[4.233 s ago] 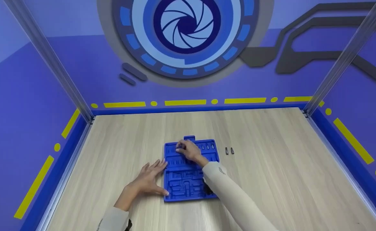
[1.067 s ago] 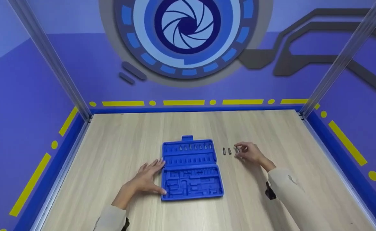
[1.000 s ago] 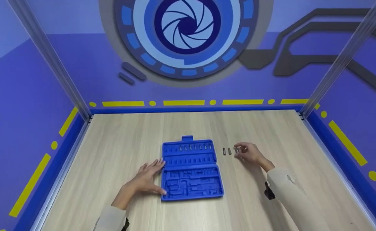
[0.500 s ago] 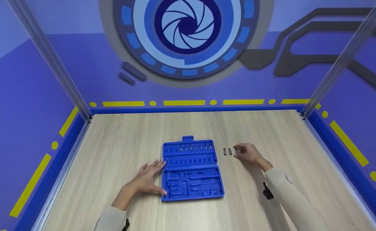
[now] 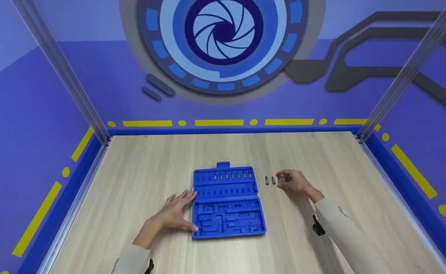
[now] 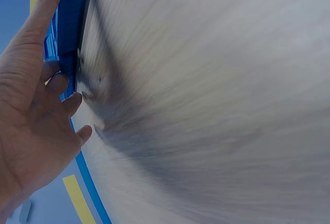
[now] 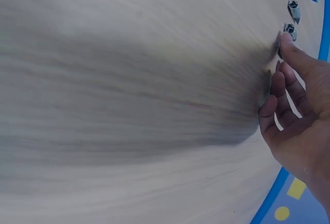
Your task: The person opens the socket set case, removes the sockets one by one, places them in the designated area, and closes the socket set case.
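Observation:
An open blue plastic tool case (image 5: pixel 226 197) lies on the table, with moulded slots in both halves. Several small metal screwdriver bits (image 5: pixel 233 175) stand in the upper row of its far half. My left hand (image 5: pixel 175 213) rests along the left edge of the case, fingers spread and thumb at the near corner. To the right of the case, my right hand (image 5: pixel 294 181) pinches a metal bit (image 5: pixel 280 179) at the table, mostly hidden by the fingers. Two loose bits (image 5: pixel 270 180) lie side by side just left of those fingertips; the right wrist view (image 7: pixel 290 31) shows them too.
The wooden table (image 5: pixel 150 163) is bounded by blue walls at the back and both sides. Metal posts (image 5: pixel 394 80) stand at the back corners. A latch tab (image 5: pixel 223 164) sticks out from the far edge of the case.
My right hand has moved from the far half of the case to the table on the right, with a bit. Over the last second it shifts only slightly. The left hand stays put.

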Available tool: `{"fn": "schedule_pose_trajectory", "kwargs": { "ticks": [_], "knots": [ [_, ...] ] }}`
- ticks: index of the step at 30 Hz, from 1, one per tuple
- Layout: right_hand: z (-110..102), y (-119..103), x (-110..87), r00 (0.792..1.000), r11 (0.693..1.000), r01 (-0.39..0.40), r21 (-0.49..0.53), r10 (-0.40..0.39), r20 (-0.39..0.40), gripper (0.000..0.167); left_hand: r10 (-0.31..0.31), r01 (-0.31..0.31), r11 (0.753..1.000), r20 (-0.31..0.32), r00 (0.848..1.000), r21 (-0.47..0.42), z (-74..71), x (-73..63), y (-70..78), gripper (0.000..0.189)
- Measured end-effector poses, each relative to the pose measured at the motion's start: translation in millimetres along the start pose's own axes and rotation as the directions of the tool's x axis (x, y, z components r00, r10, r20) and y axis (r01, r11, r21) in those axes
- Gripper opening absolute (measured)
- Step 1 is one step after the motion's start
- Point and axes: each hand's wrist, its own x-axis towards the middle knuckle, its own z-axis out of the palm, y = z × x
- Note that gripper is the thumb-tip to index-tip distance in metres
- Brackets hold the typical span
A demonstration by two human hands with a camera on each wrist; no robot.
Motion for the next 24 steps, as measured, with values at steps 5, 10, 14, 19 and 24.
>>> {"fn": "schedule_pose_trajectory", "kwargs": {
  "ticks": [5,10,14,19,24],
  "knots": [
    [-11,-3,-1.5,0.999,1.0,0.03,0.002,-0.03,0.013,0.039,0.005,-0.005,1.0,-0.002,1.0,0.002,-0.6,-1.0,1.5,0.126],
    [-18,-6,1.8,0.994,0.994,0.109,0.024,-0.11,0.027,0.037,0.002,-0.002,1.0,-0.005,1.0,0.024,-1.1,0.3,1.7,0.127],
    [-16,-11,6.9,0.989,0.989,0.14,0.053,-0.142,0.043,0.037,0.008,-0.008,0.999,-0.002,1.0,0.032,-1.2,2.1,1.3,0.127],
    [-3,-23,15.0,0.984,0.982,0.165,0.091,-0.171,0.06,0.037,0.006,-0.006,1.0,0.005,1.0,0.025,-0.7,2.1,0.1,0.127],
    [14,-41,25.0,0.978,0.973,0.19,0.132,-0.2,0.063,0.037,-0.002,0.002,1.0,0.008,1.0,0.006,0.0,1.3,-0.2,0.126]
  ]
}}
